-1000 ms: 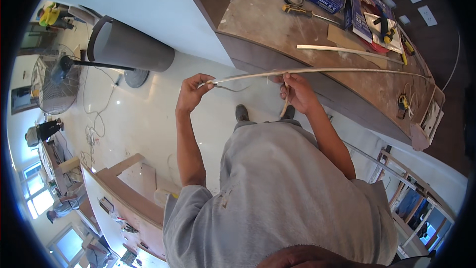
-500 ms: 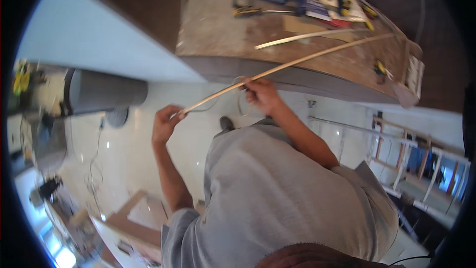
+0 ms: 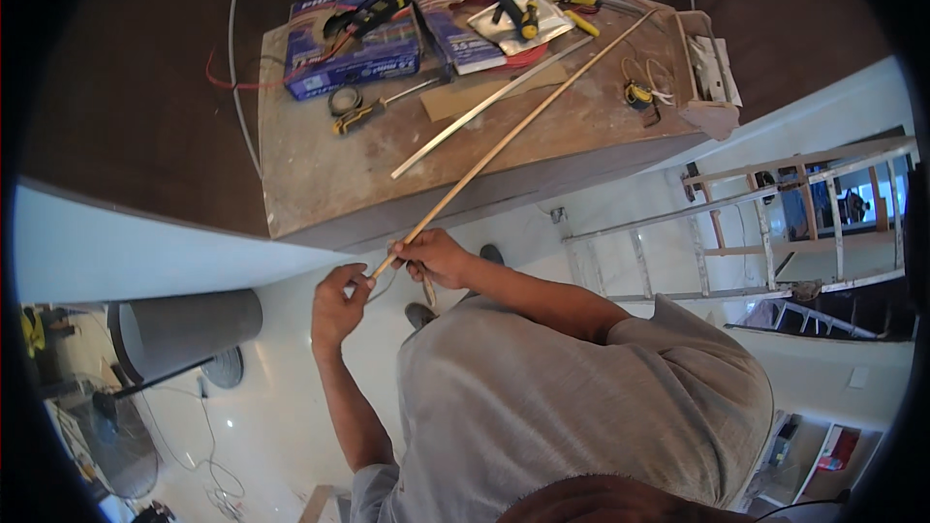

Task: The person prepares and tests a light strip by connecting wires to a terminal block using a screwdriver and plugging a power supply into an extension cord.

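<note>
A long, thin, light-brown strip point(image 3: 518, 126) runs from my hands across the brown worktop point(image 3: 329, 179), its far end over the back right. My left hand point(image 3: 341, 310) is closed on its near end with a fingertip pinch. Just to the right, my right hand point(image 3: 436, 260) grips the same strip between thumb and fingers. A thin, pale, cord-like piece hangs below my right hand, and a thin grey curve shows between the hands; I cannot make out exactly what either is. Beside the long strip lies a shorter shiny strip point(image 3: 475, 119) on a cardboard piece point(image 3: 441, 105).
On the worktop are two blue boxes point(image 3: 305, 85), a screwdriver point(image 3: 358, 118), a black tape roll point(image 3: 344, 100), a silvery packet point(image 3: 504, 34) and a small yellow-black tool point(image 3: 637, 95). An open-topped box point(image 3: 690, 58) stands at right. A ladder point(image 3: 639, 266) lies beyond my right arm.
My view has swung, bringing more of the worktop in. My right hand is now closer to my left along the strip. Both hands still grip it.
</note>
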Demonstrator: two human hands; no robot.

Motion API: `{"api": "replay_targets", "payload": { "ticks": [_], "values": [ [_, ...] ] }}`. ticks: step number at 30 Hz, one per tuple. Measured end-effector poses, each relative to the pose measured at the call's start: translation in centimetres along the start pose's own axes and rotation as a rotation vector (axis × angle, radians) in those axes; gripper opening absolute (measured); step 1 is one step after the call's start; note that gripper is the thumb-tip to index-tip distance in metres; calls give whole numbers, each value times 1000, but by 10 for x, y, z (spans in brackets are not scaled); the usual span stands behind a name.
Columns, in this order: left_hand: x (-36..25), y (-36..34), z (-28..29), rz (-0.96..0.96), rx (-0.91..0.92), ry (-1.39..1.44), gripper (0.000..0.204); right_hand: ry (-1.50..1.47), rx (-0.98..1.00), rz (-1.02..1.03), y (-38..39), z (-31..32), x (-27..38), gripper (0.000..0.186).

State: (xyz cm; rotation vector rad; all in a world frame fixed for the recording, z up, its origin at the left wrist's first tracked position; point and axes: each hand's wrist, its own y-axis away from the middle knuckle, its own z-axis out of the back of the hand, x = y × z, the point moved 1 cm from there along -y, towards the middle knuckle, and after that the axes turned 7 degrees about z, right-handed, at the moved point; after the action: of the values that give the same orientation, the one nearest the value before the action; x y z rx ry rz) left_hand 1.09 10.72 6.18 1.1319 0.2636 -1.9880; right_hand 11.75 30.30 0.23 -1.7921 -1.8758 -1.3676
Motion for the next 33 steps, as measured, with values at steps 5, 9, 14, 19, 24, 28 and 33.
{"api": "replay_targets", "payload": {
  "ticks": [5, 9, 14, 19, 24, 28, 33],
  "values": [
    [-16, -11, -22, 270, 191, 106, 21, -6, 17, -24, 2, 11, 5, 26],
    [-9, -13, -26, 200, 176, 42, 17, 52, 54, -74, 0, 22, 6, 31],
    [-5, -17, -28, 195, 197, 74, 17, 79, 37, -90, 1, 30, 20, 33],
    [2, -20, -26, 234, 232, 142, 15, 67, -9, -105, 0, 41, 26, 29],
    [18, -23, -15, 296, 269, 189, 13, 28, -21, -81, 3, 56, 34, 27],
    [29, -25, -2, 382, 302, 262, 12, 50, -44, -54, 4, 68, 37, 28],
    [36, -28, 12, 404, 322, 322, 10, 146, -40, -38, 4, 77, 38, 33]
  ]
}}
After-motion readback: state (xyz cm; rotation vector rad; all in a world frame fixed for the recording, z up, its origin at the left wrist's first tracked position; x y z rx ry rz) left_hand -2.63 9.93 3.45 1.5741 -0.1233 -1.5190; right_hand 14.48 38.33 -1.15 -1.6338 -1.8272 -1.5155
